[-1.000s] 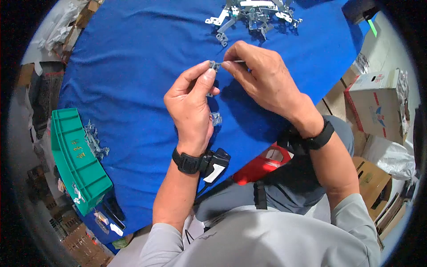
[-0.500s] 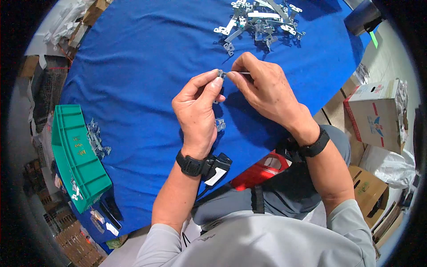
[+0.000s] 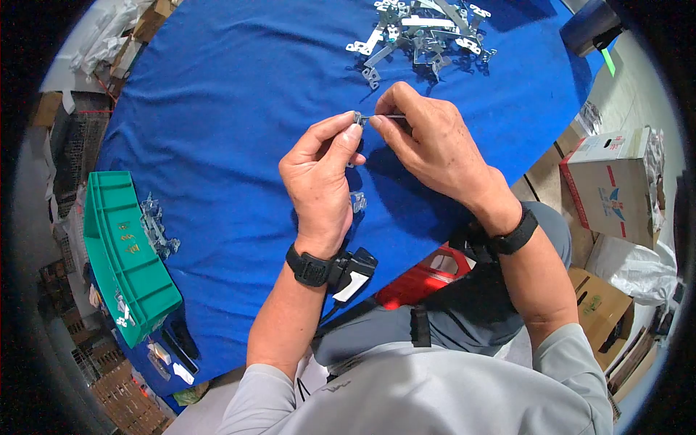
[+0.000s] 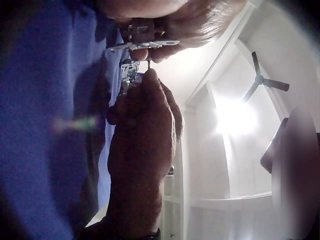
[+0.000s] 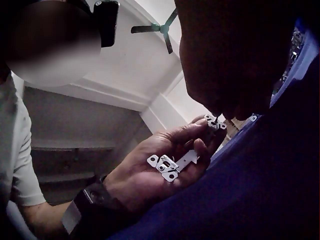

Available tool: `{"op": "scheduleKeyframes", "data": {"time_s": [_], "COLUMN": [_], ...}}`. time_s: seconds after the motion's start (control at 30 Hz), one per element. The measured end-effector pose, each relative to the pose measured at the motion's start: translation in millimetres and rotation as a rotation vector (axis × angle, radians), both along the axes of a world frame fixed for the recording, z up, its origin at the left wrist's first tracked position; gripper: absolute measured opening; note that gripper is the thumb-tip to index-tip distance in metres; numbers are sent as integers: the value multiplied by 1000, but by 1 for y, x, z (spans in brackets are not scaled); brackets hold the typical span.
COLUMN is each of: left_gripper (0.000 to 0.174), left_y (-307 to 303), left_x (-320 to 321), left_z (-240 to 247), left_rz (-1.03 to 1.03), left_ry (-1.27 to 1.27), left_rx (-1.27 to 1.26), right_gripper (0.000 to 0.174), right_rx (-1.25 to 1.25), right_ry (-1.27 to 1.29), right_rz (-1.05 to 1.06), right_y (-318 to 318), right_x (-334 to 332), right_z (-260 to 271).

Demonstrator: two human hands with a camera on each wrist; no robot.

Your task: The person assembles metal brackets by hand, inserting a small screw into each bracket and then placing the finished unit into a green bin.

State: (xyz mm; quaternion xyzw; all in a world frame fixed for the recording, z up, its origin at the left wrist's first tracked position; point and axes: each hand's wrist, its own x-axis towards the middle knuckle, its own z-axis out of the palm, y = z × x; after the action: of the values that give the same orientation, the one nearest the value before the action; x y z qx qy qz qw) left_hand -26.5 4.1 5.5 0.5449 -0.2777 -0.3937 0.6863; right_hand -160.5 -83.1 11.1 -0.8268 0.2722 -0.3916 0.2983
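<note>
In the head view my left hand [image 3: 319,177] pinches a small metal bracket [image 3: 358,118] between thumb and fingertips. A holed metal plate [image 5: 166,167] with a flat strip lies across that palm in the right wrist view, the strip running under the curled fingers. My right hand [image 3: 438,141] pinches a thin metal rod [image 3: 395,116], its tip right at the bracket. Seen from the left wrist, the rod [image 4: 149,64] stands out between the right fingertips and the bracket.
Loose metal brackets [image 3: 428,40] are piled at the back of the blue cloth [image 3: 217,109]. A green plastic bin [image 3: 134,254] stands at the left, with more metal parts [image 3: 156,225] beside it. Cardboard boxes [image 3: 609,181] and a red plastic item [image 3: 424,279] are off the table at the right.
The head view has shifted slightly, so hands and pile appear lower and farther right than one second ago. Both hands keep their grips, with the rod staying at the bracket.
</note>
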Motion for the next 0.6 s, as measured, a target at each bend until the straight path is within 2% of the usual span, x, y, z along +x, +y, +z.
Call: {"op": "scheduleKeyframes", "data": {"time_s": [0.17,0.2,0.27,0.4,0.47,0.6], "left_gripper": [15,15,15,15,15,15], "left_y": [1,0,0,0,0,0], "left_x": [0,0,0,0,0,0], "left_z": [-1,0,0,0,0,0], "left_rz": [-3,2,5,10,1,6], "left_ry": [-9,-7,-5,-3,-7,-16], "left_rx": [3,3,3,4,-1,4], "right_gripper": [18,18,19,20,18,19], "right_rx": [-44,-44,40,0,-34,-14], "right_ry": [185,185,-20,-9,166,29], "right_rz": [-25,-25,13,28,-12,9], "right_y": [-1,0,2,-1,-2,0], "right_x": [-2,-1,1,0,-2,0], "right_z": [-2,-1,2,-2,-2,0]}}
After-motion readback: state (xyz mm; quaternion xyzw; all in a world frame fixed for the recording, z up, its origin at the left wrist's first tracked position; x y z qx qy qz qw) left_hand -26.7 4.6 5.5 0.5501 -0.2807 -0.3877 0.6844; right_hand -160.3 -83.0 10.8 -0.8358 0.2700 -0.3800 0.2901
